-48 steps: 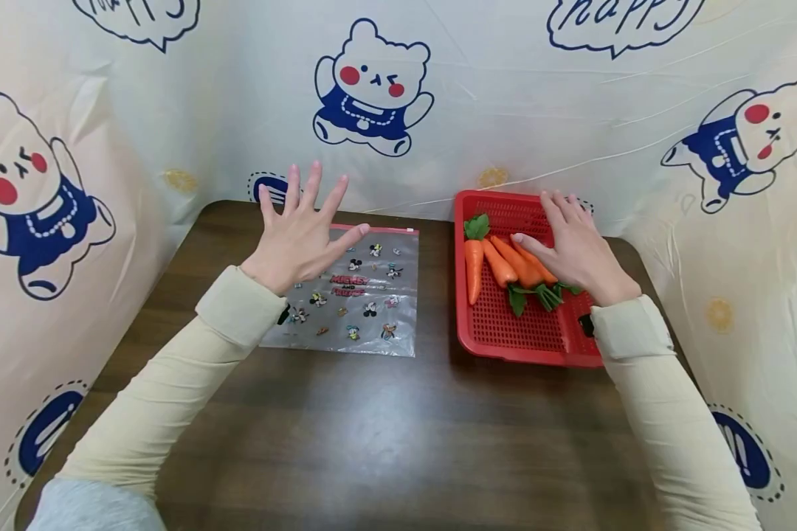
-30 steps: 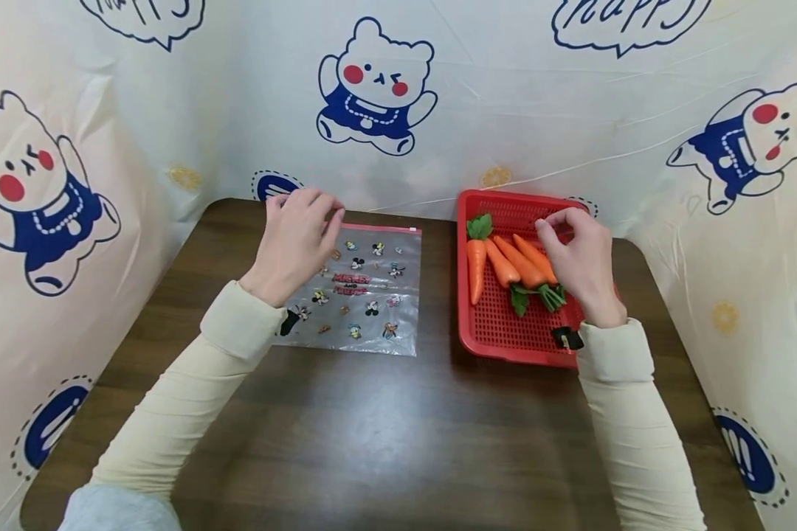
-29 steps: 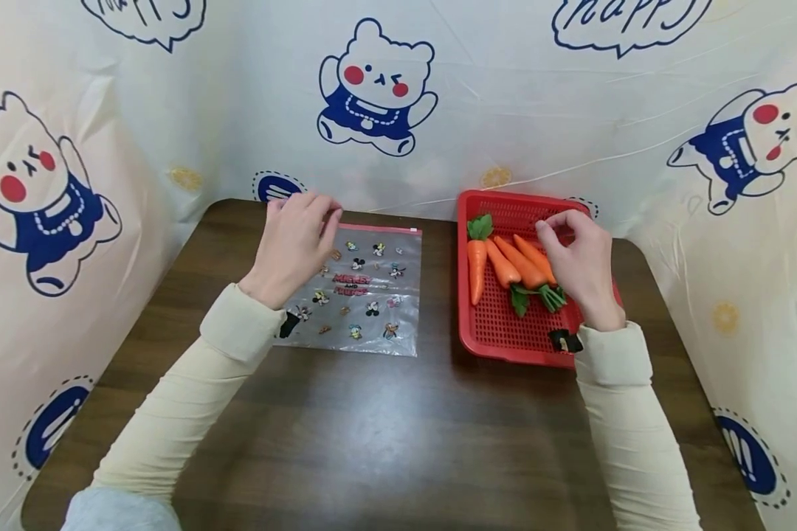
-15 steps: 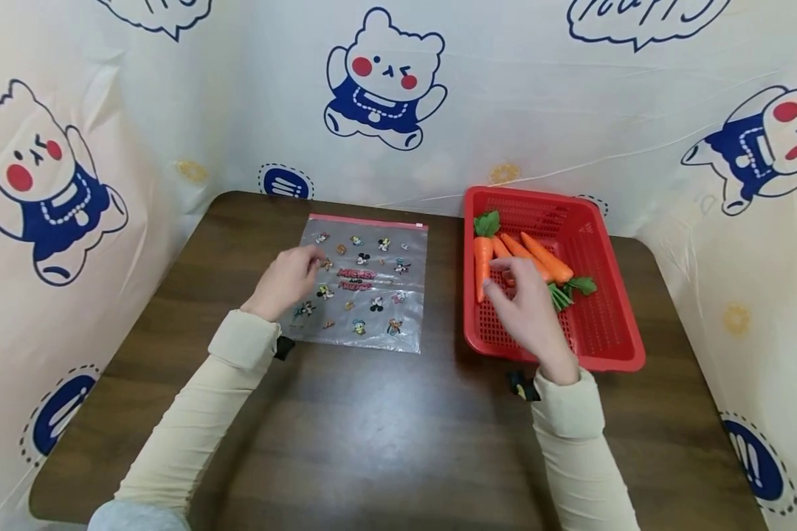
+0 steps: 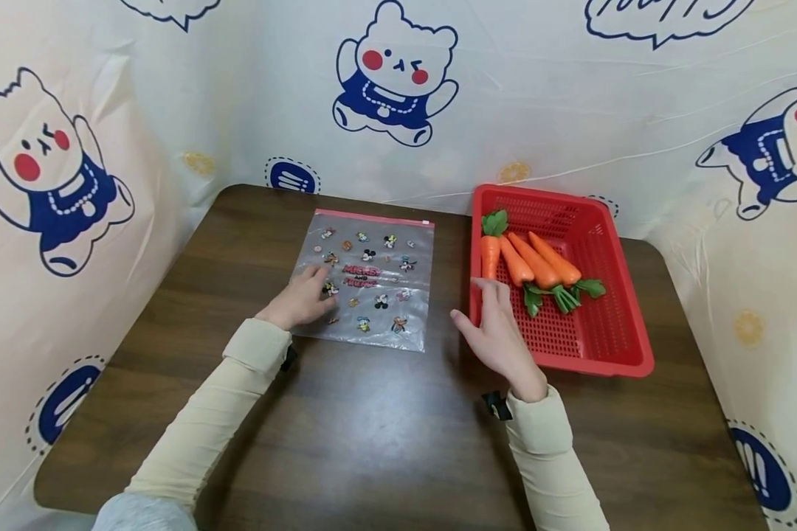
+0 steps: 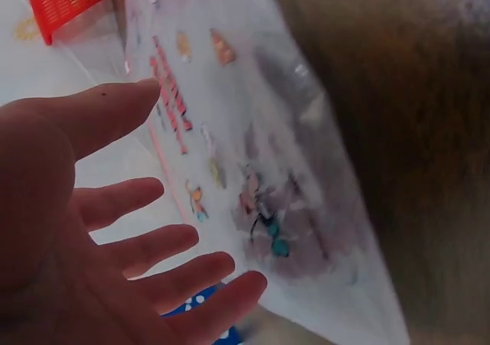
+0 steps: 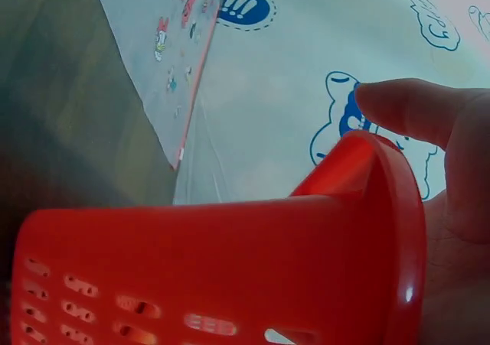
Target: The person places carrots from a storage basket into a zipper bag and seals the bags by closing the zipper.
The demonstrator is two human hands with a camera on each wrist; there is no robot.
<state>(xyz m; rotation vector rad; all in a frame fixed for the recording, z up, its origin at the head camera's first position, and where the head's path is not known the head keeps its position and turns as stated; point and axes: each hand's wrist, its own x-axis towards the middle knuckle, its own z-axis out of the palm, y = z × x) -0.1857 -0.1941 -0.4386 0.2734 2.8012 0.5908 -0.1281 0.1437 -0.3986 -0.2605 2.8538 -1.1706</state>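
A clear zip bag (image 5: pixel 361 280) with a pink top strip and cartoon prints lies flat on the table. My left hand (image 5: pixel 297 301) is over its left side, fingers spread and relaxed; the left wrist view shows the palm (image 6: pixel 46 215) facing the bag with nothing in it. To the right stands a red plastic basket (image 5: pixel 627 324) holding several orange carrots (image 5: pixel 536 262) with green tops. My right hand (image 5: pixel 499 335) is at the basket's left rim, its thumb apart from the loosely extended fingers. In the right wrist view, the basket wall (image 7: pixel 230 245) hides most of those fingers.
The dark wooden table (image 5: pixel 372 435) extends in front of the bag and basket. A white curtain (image 5: pixel 252 88) printed with cartoon bears surrounds it at the back and sides, close behind the basket.
My left hand has come down from above the bag's top edge to its left side. My right hand has moved left and nearer, from above the carrots to the basket's left rim.
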